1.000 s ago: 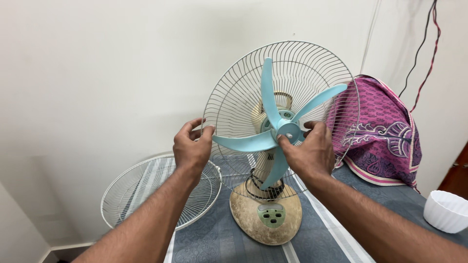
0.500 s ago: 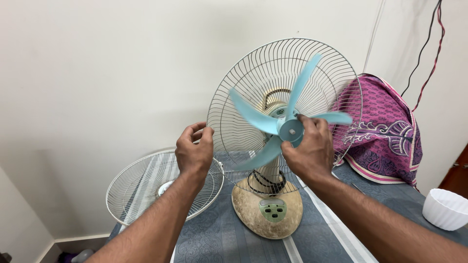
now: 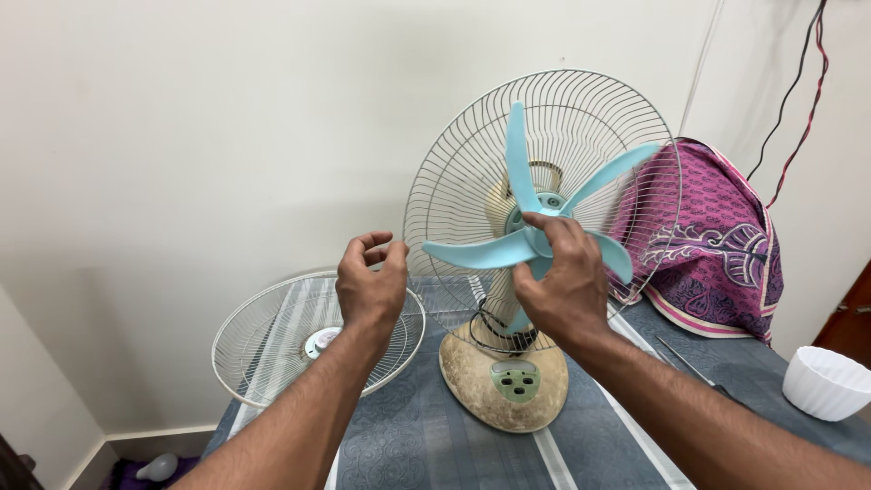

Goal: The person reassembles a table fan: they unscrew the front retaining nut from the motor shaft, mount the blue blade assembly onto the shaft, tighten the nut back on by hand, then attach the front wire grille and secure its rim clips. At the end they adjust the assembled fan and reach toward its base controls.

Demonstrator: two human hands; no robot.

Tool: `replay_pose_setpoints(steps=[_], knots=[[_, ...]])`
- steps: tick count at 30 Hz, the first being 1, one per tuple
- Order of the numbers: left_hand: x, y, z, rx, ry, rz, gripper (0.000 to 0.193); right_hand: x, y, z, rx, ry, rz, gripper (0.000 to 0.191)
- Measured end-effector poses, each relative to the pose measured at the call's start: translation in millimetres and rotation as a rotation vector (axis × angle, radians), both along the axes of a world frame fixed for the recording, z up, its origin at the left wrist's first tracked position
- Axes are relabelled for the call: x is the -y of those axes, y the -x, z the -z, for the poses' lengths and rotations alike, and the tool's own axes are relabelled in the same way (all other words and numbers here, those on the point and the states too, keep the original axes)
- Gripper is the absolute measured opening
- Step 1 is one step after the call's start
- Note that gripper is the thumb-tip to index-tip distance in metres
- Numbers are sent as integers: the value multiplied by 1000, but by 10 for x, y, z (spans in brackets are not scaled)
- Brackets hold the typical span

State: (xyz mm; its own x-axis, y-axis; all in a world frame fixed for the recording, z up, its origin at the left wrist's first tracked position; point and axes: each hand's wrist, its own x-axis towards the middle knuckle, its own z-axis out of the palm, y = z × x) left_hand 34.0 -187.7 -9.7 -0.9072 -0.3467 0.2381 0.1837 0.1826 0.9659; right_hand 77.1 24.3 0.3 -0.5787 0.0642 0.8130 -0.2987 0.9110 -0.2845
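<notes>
Since half a second ago, the blades [image 3: 531, 238] have turned: one now points straight up where it earlier leaned to the right, and your left hand [image 3: 370, 283] has drifted a little further out from the rear cage.

Take the fan [image 3: 522, 272] as your landmark. It stands upright on a grey patterned tablecloth [image 3: 426, 445], close to the white wall, with its front cover off. Its round rear cage [image 3: 481, 172] rises behind the pale blue blades, and its stained cream base [image 3: 504, 386] sits directly below them.

Right of the fan, a purple patterned cloth [image 3: 717, 245] is draped over something, touching the cage's edge. Left of the fan, the loose front grille [image 3: 272, 340] lies flat on the tablecloth, just beside the base.

Your right hand [image 3: 558, 281] is at the middle of the fan, fingers closed around the hub where the blades meet. Your left hand hovers left of the cage, fingers curled loosely with thumb and forefinger nearly meeting, holding nothing that you can see.

Far right of the fan, a white ribbed bowl [image 3: 826, 383] stands near the table's edge. Between it and the base lies a thin metal tool [image 3: 689, 363].
</notes>
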Motion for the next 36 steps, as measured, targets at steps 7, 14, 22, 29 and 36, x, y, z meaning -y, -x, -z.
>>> replay_pose_setpoints(steps=[7, 14, 22, 29, 36], knots=[[92, -156, 11, -1, -6, 63, 42, 207, -116, 29, 134, 123, -25, 50], [151, -274, 89, -22, -20, 155, 28, 389, -215, 120, 191, 185, -38, 36], [272, -396, 164, 12, -13, 217, 24, 567, -314, 196, 295, 269, -50, 36], [341, -518, 231, 55, -17, 211, 24, 701, -380, 222, 377, 315, -39, 35], [355, -612, 290, 88, -33, 215, 24, 739, -464, 245, 420, 348, -22, 33]])
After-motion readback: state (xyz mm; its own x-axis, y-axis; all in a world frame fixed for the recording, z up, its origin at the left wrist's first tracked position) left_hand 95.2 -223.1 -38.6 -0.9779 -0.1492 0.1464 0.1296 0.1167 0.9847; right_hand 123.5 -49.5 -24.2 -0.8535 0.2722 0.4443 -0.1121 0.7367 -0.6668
